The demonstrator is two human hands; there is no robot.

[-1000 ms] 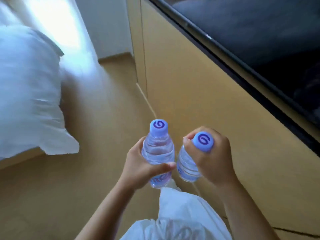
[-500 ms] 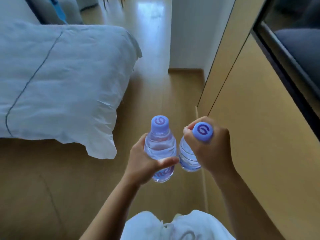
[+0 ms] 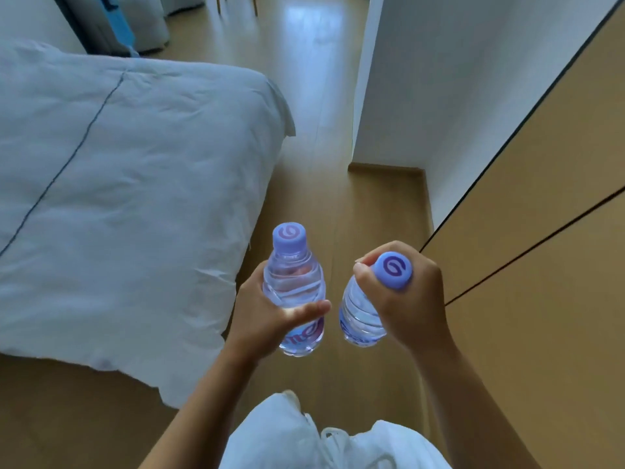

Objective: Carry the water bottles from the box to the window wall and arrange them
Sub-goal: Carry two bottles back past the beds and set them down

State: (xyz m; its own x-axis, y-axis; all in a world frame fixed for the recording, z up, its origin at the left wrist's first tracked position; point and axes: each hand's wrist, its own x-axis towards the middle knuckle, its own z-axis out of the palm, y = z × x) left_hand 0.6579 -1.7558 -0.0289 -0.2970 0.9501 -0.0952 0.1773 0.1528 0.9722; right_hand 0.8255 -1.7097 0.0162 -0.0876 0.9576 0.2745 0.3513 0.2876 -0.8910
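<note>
Left hand [image 3: 267,316] grips one bottle [image 3: 293,289] round its middle, near upright, while right hand [image 3: 406,299] has fingers [image 3: 363,270] curled over the tilted second bottle's [image 3: 360,316] cap; both hang over the floor [image 3: 338,130] beside the bed [image 3: 135,181].

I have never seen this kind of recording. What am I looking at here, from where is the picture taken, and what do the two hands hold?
There is no machine here: a person wears a camera on the head, and it looks forward and down at their own bare hands. So the one picture is the person's own view.

The left hand wraps round the body of one water bottle. The right hand holds a second water bottle near its top, just under the purple cap. Both bottles are carried in the air, a small gap between them.

Below is a wooden floor. On the left stands a bed with white bedding. On the right are wooden cabinet panels and a white wall.
</note>
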